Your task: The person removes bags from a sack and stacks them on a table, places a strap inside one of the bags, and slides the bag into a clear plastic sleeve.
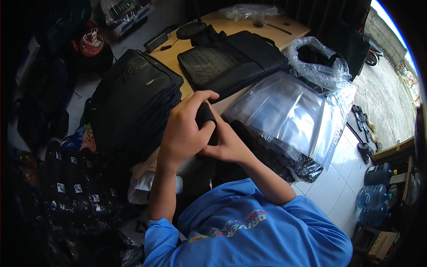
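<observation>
In front of my chest, both hands are closed around a small black bundle [206, 115], perhaps folded fabric or strap; much of it is hidden by my fingers. My left hand [182, 129] wraps it from the left, index finger curled over the top. From the right, my right hand [227, 143] grips its lower part with thumb and fingers. Just beyond lies a black backpack [222, 62] with a quilted, patterned panel, flat on the wooden table [284, 38]. A tall stack of black bags [133, 84] stands to the left of my hands.
Clear plastic sleeves [284, 118] are piled on the right, beside a crumpled plastic bag [338, 73] with black contents. A glass [258, 18] stands on the far table. Several plastic-wrapped black items [75, 187] fill the lower left. Water jugs [372, 196] stand at right.
</observation>
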A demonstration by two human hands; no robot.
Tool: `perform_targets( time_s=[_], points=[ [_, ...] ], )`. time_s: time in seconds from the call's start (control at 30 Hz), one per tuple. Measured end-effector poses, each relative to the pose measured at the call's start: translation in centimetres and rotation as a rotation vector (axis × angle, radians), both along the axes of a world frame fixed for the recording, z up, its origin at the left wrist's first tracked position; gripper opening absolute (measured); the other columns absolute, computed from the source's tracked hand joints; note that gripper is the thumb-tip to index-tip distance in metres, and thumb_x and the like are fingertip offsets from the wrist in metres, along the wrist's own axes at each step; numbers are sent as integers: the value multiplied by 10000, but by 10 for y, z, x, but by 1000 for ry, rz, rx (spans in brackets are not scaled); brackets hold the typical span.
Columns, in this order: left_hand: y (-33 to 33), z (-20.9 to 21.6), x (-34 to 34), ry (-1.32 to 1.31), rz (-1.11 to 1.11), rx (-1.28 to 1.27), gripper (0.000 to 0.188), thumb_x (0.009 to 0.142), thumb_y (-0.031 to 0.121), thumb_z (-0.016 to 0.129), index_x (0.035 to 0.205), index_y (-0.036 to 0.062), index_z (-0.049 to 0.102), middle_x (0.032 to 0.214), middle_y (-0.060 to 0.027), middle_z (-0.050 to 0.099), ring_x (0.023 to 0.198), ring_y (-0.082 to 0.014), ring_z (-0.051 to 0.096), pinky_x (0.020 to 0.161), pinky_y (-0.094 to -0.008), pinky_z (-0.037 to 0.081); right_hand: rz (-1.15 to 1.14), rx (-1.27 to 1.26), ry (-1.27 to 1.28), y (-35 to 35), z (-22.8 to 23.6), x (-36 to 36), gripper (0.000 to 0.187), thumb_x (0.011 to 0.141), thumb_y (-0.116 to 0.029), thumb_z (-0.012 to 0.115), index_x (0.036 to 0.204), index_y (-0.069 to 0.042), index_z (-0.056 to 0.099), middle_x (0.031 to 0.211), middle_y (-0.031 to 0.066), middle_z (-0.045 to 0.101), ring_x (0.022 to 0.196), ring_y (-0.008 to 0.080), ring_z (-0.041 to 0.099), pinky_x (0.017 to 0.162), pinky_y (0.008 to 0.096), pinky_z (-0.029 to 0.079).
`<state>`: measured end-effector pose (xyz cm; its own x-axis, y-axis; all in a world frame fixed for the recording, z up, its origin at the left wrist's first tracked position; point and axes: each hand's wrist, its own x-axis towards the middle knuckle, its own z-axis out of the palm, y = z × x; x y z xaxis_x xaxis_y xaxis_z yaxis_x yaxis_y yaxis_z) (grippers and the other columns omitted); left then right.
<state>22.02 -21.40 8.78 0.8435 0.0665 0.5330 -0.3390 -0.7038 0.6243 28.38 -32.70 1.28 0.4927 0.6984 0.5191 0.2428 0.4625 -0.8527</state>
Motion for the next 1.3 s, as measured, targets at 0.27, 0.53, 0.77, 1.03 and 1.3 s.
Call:
perform_targets(
  time_s=[0.27, 0.53, 0.77, 1.03, 1.3],
  points=[
    [-3, -5, 3, 82, 6, 64, 402, 649, -36, 537, 1047, -1, 572, 906, -164, 600, 827, -291, 609, 772, -340, 473, -271, -143, -233, -11, -24, 21, 714, 638, -275, 779, 1216, 13, 476, 1104, 197, 551, 1010, 323, 557, 864, 360, 431],
    [-14, -28, 28, 66, -18, -230, 389, 665, -33, 543, 1051, 2, 576, 906, -136, 600, 805, -234, 607, 759, -303, 470, -144, -71, -122, -5, -34, 14, 676, 674, -208, 709, 1239, 23, 419, 1102, 174, 544, 1048, 260, 541, 891, 357, 416],
    [-16, -47, 60, -76, 209, -306, 257, 699, -39, 544, 949, -17, 603, 840, -81, 589, 724, -135, 555, 651, -241, 442, -342, -195, 151, -7, -54, -1, 321, 810, -75, 515, 1124, -10, 506, 816, 102, 607, 709, 164, 602, 647, 295, 477],
    [-13, -73, 105, 363, 139, -315, 284, 706, 128, 638, 950, -16, 616, 916, -166, 629, 894, -248, 606, 802, -315, 459, -10, -358, 705, -66, -56, 23, 268, 916, -125, 383, 1140, -16, 483, 854, 64, 622, 594, 117, 532, 534, 248, 437],
    [-24, -79, 125, 489, 82, -466, 267, 819, 223, 684, 863, -35, 629, 670, 0, 566, 601, -51, 498, 567, -205, 417, -108, -585, 521, -103, -47, 58, 235, 909, -152, 470, 1012, 34, 569, 855, 76, 623, 668, 105, 560, 577, 230, 443]
  ],
)
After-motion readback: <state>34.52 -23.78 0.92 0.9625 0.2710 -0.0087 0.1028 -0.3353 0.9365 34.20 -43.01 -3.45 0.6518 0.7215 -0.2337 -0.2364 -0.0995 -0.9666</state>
